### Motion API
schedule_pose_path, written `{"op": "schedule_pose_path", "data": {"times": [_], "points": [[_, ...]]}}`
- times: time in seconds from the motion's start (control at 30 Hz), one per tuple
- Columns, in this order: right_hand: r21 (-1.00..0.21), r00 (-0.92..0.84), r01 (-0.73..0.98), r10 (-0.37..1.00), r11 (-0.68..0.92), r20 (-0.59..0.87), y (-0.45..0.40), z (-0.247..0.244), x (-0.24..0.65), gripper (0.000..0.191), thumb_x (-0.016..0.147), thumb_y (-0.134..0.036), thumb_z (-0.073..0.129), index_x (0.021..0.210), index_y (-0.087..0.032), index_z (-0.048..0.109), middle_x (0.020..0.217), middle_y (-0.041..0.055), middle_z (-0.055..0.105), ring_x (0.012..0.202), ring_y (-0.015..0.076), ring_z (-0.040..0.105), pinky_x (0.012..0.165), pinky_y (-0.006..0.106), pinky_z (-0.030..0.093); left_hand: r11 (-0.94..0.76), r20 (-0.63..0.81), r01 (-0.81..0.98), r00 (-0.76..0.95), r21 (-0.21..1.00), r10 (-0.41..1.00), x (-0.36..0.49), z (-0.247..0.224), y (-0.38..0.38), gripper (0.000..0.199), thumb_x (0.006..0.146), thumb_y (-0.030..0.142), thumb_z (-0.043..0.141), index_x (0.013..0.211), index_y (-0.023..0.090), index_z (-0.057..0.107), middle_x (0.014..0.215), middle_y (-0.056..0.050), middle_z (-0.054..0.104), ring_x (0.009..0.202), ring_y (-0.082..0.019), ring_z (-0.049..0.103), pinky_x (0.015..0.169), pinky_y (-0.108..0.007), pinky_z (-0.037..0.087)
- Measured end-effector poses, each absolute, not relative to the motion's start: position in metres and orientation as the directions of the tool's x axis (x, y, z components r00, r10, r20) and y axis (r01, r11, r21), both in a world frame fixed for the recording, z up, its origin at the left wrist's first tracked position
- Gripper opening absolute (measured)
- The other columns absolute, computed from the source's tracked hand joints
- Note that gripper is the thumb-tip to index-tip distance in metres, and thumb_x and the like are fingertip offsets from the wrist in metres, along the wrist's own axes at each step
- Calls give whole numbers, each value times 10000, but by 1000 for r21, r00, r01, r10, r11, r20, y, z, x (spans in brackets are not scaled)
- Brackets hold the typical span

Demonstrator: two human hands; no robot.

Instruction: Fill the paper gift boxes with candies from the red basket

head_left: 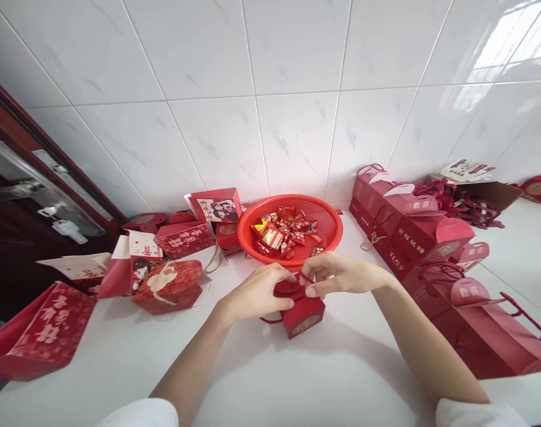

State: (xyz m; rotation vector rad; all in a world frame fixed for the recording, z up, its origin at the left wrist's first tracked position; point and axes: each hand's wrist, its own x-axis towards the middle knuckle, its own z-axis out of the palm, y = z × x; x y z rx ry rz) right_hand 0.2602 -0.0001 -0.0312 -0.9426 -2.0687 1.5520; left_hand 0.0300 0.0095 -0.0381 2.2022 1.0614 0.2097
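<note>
Clasping a small red box (303,320) on the counter (306,385) with the left hand (262,292); pinching its red cord (307,277) with the right hand (339,276). Set in front of a red basket (327,222) of wrapped sweets (274,238), between scattered boxes (170,290) at left and lined-up boxes (424,240) at right. Backed by a tiled wall (297,139).

White wall tiles (297,53) with faint grey veining and thin grout lines rise behind a glossy white bench (319,379). At far left stands a dark reddish-brown door (12,255) with a metal lever handle (12,192) and hanging keys (68,228). A bright barred window reflection (497,53) gleams upper right.
</note>
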Motion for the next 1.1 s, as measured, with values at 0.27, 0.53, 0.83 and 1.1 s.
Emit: {"op": "schedule_pose_path", "data": {"times": [0.27, 0.53, 0.83, 1.1], "points": [[-938, -657, 266, 753, 222, -9, -6, -22, 264, 290, 846, -427, 709, 876, -158, 605, 790, -12, 580, 683, 110, 506, 619, 238, 417, -179, 41, 137, 676, 974, 736, 15, -20, 8, 422, 838, 350, 719, 1231, 224, 629, 1410, -102, 549, 1113, -249, 625, 963, -390, 523], [-884, -537, 327, 835, 333, 116, -17, -24, 250, 164, 866, -317, 655, 843, -161, 611, 708, -28, 540, 636, 108, 467, 581, 239, 370, -160, 199, -124, 733, 979, 651, 29, -28, -5, 441, 881, 243, 684, 1313, 275, 602, 1578, -100, 374, 1422, -352, 400, 1108, -483, 445], [-709, -328, 601, 923, 368, 200, -31, -24, 231, 142, 802, -79, 566, 712, -178, 520, 593, -72, 467, 527, 69, 384, 522, 236, 244, -331, 243, -28, 736, 943, 631, 39, -30, -15, 549, 879, 257, 669, 1403, 330, 524, 1614, -68, 302, 1486, -332, 297, 1125, -459, 448], [-771, -168, 523, 931, 362, 323, -33, -18, 237, 194, 784, -158, 541, 654, -199, 403, 573, -65, 444, 540, 87, 374, 519, 243, 258, -525, 290, 475, 483, 706, 826, 49, -32, -4, 579, 821, 367, 703, 1368, 322, 520, 1330, -60, 556, 1127, -262, 610, 945, -409, 544]]}}
